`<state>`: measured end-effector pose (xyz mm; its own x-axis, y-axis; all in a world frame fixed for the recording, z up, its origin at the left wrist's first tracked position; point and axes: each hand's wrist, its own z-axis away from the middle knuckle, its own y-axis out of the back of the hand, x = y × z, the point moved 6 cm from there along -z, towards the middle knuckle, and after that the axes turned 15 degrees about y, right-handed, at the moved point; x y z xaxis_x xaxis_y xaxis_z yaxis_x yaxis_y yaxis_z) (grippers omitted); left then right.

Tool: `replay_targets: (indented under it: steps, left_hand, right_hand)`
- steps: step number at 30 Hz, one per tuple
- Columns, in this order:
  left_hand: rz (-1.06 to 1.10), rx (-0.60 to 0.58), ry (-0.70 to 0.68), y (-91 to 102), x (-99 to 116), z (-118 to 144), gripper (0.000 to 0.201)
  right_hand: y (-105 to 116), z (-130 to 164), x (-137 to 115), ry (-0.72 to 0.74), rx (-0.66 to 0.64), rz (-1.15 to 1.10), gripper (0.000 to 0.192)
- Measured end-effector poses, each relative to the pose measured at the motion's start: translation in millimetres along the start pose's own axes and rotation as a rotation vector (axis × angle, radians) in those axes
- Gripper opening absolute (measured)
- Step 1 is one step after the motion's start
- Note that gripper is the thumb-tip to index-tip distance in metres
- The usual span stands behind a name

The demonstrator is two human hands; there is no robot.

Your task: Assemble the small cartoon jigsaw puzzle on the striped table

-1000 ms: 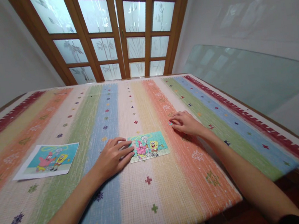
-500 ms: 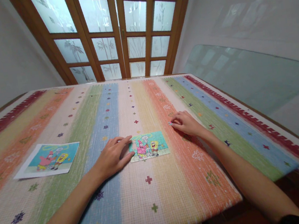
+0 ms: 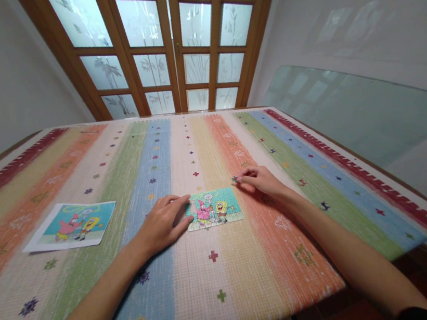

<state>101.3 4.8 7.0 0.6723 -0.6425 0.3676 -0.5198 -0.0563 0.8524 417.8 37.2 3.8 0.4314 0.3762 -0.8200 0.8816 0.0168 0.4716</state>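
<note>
A small cartoon jigsaw puzzle [image 3: 214, 207] lies flat on the striped tablecloth [image 3: 227, 263] in front of me. My left hand [image 3: 163, 222] rests flat on the cloth with its fingertips touching the puzzle's left edge. Just beyond the puzzle's upper right corner, my right hand [image 3: 261, 179] pinches a small dark puzzle piece [image 3: 235, 179] between thumb and fingertips.
A printed reference picture [image 3: 73, 225] of the same cartoon lies on the cloth to the left. Wooden glazed doors [image 3: 172, 44] stand behind the table's far edge. A glass pane [image 3: 352, 110] leans at the right, past the table's right edge.
My right hand has moved left toward the puzzle's upper right corner with the piece in its fingertips. The left hand has stayed at the puzzle's left edge.
</note>
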Motion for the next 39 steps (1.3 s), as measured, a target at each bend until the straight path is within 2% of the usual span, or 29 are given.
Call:
replay_targets:
  steps: [7, 10, 16, 20, 24, 33, 39]
  left_hand:
    - [0.032, -0.002, 0.011, 0.2, 0.7, -0.6, 0.043]
    - [0.029, 0.0, -0.001, 0.6, 3.2, -1.8, 0.04]
    - [0.074, 0.103, -0.098, 12.2, 26.9, -2.6, 0.038]
    - [0.139, 0.172, -0.147, 16.9, 44.5, -0.7, 0.036]
    - [0.142, 0.252, -0.177, 17.2, 50.5, 2.0, 0.029]
    - [0.115, 0.314, -0.204, 20.8, 53.6, 3.6, 0.019]
    - [0.122, 0.272, -0.187, 18.4, 52.9, 2.9, 0.015]
  right_hand:
    - [-31.4, 3.6, -25.4, 0.033, -0.131, 0.035, 0.012]
    - [-47.2, 7.9, -38.1, 0.025, -0.136, -0.026, 0.01]
    - [-73.1, 16.6, -69.5, 0.11, -0.138, -0.189, 0.012]
    - [-87.4, 21.4, -73.2, 0.047, -0.137, -0.332, 0.015]
    - [-101.2, 25.5, -71.3, -0.038, -0.143, -0.508, 0.018]
    - [-107.7, 28.5, -73.7, -0.072, -0.151, -0.564, 0.02]
    - [-106.4, 28.2, -79.9, 0.002, -0.193, -0.444, 0.013]
